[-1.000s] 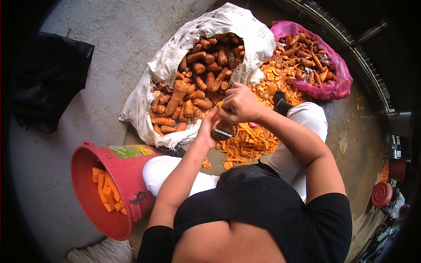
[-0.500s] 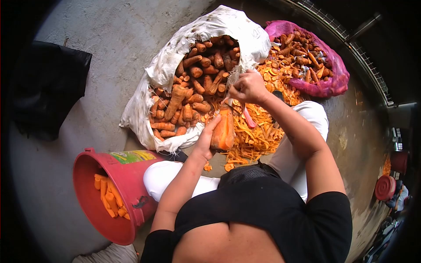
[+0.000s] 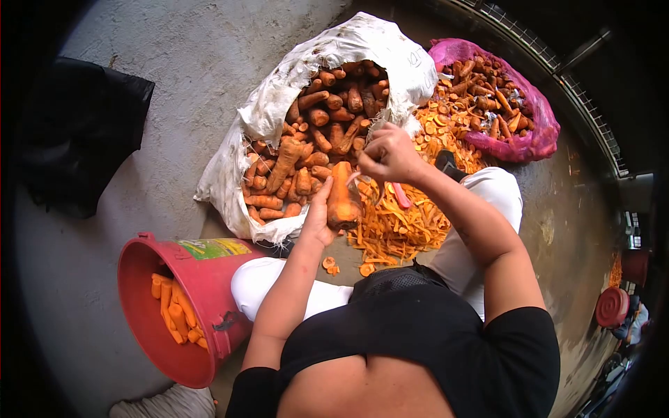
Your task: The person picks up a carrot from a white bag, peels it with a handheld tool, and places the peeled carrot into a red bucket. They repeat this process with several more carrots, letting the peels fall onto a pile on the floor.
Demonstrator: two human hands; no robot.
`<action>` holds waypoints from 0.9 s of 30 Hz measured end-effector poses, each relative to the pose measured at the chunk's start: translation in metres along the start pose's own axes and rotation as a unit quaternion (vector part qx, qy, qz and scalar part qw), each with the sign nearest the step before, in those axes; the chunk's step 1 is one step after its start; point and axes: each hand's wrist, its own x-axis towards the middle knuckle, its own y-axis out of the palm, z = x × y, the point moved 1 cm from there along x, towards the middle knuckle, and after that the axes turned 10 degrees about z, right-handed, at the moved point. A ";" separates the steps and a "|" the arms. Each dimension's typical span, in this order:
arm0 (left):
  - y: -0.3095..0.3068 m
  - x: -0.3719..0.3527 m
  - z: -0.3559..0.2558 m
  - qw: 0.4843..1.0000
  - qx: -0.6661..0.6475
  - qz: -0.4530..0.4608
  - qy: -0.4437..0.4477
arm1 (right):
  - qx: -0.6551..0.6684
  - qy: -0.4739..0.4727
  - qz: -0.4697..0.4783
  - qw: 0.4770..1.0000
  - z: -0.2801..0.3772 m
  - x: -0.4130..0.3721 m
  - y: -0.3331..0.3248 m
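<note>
Left hand (image 3: 320,216) grips carrot (image 3: 342,200) side-on, likely to leave its pared face clear for the clenched right hand (image 3: 392,155), whose contents I can't tell.

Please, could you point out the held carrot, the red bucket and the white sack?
Held carrot (image 3: 341,198), head view: middle of its side.
Red bucket (image 3: 217,280), head view: outer wall.
White sack (image 3: 357,42), head view: upper outside.

The floor (image 3: 547,230) bears a white sack (image 3: 410,64), a pink sack (image 3: 533,145), carrot peelings (image 3: 411,233) and a tilted red bucket (image 3: 221,282)
</note>
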 end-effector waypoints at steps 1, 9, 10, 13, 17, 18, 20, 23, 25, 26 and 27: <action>0.002 0.002 0.001 1.000 -0.013 -0.002 0.001 | -0.002 -0.016 -0.012 1.000 0.007 0.000 0.002; -0.008 0.019 0.014 0.997 -0.035 0.038 -0.058 | -0.014 -0.114 0.011 0.993 0.021 -0.006 0.017; -0.009 0.019 0.014 0.997 -0.033 0.046 -0.057 | -0.014 -0.116 0.008 0.993 0.021 -0.007 0.018; -0.006 0.017 0.013 0.997 -0.016 0.058 -0.039 | -0.008 -0.113 0.014 0.993 0.021 -0.006 0.017; 0.011 0.003 0.004 0.998 0.048 0.038 -0.007 | -0.008 -0.070 0.009 0.997 0.015 -0.007 0.020; 0.012 0.000 0.003 0.997 0.067 0.031 -0.003 | -0.016 -0.042 0.004 0.999 0.011 -0.006 0.019; 0.009 -0.009 0.008 0.996 0.076 0.052 -0.010 | -0.064 -0.010 -0.033 0.997 -0.012 -0.001 0.012; 0.004 -0.014 0.014 0.993 0.078 0.088 -0.014 | -0.199 0.081 0.007 0.977 -0.050 0.000 0.000; 0.013 -0.017 0.011 0.996 0.055 0.070 -0.001 | -0.256 0.118 -0.054 0.958 -0.058 0.000 -0.001; 0.011 -0.017 0.009 0.995 0.054 0.079 -0.010 | -0.253 0.130 -0.049 0.958 -0.061 -0.001 0.002; 0.009 -0.017 0.007 0.995 0.051 0.087 -0.018 | -0.250 0.139 -0.041 0.957 -0.056 0.001 -0.001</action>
